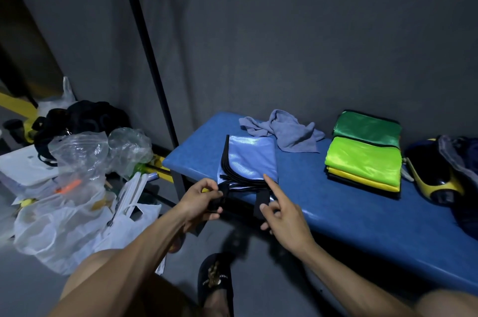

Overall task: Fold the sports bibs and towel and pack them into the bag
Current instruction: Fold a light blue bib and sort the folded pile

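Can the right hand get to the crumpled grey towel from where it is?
Probably yes. The right hand is over the folded blue bib, index finger out; the towel lies uncovered just behind the bib on the bench, nothing between.

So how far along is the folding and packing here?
Done: a folded stack of bibs sits on the bench. In hand: the blue bib, left hand pinching one black strap, right hand pointing by the other. Left: the towel lies crumpled, and nothing is visibly packed in the bag.
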`<state>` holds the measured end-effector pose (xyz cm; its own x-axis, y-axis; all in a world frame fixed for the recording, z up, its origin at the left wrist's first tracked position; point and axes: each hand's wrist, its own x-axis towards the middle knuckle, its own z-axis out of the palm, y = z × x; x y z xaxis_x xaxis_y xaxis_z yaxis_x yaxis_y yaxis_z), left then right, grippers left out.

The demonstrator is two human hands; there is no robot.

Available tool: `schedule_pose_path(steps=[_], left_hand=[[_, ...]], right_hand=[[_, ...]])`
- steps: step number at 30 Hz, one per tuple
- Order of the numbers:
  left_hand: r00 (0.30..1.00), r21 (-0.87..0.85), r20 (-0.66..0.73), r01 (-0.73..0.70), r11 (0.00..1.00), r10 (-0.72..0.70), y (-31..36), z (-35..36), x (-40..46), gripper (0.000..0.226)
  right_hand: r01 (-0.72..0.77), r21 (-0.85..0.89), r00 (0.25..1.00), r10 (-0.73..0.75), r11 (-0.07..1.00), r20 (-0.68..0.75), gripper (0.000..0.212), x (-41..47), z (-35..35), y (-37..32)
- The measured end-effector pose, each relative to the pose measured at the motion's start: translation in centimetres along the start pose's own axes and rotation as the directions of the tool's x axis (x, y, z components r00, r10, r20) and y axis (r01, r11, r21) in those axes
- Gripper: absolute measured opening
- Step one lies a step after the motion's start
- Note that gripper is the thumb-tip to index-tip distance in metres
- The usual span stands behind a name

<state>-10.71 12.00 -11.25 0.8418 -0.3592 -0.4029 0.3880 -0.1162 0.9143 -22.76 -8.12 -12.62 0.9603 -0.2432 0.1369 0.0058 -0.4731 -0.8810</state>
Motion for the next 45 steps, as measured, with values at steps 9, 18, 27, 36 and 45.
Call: schedule_pose_path(steps=[9, 18, 27, 36, 45], left_hand=[[0.991, 0.101, 0.130, 0.019, 0.995, -0.032, 0.8, -1.2, -0.7, 0.047], [0.949, 0.218, 0.159, -0.304, 0.927, 0.274, -0.3, -1.1, 0.0, 0.044], [0.511, 0.773, 0.558, -0.608, -0.184, 0.654, 0.6, -1.8, 1.5, 0.021], [0.620, 0.691, 0.626, -0.722, 0.031, 0.473, 1.8, -2.0, 2.7, 0.029], [0.696, 0.758, 0.476, -0.635, 0.151, 0.538, 3.1, -1.2, 3.3, 0.008]], right_hand=[[-0.136, 0.262, 0.990, 0.138, 0.955, 0.008, 0.021, 0.7, -0.2, -0.4], [0.061, 0.120, 0.997, -0.055, 0.991, -0.050, 0.039, 0.3, 0.1, 0.2], [0.320, -0.478, 0.887, -0.436, 0.818, -0.152, 0.010, 1.6, -0.7, 0.3], [0.324, -0.553, 0.937, -0.341, 0.768, 0.076, 0.032, 3.2, -1.7, 0.4], [0.094, -0.339, 0.995, -0.102, 0.936, -0.006, 0.034, 5.0, -2.5, -0.5]])
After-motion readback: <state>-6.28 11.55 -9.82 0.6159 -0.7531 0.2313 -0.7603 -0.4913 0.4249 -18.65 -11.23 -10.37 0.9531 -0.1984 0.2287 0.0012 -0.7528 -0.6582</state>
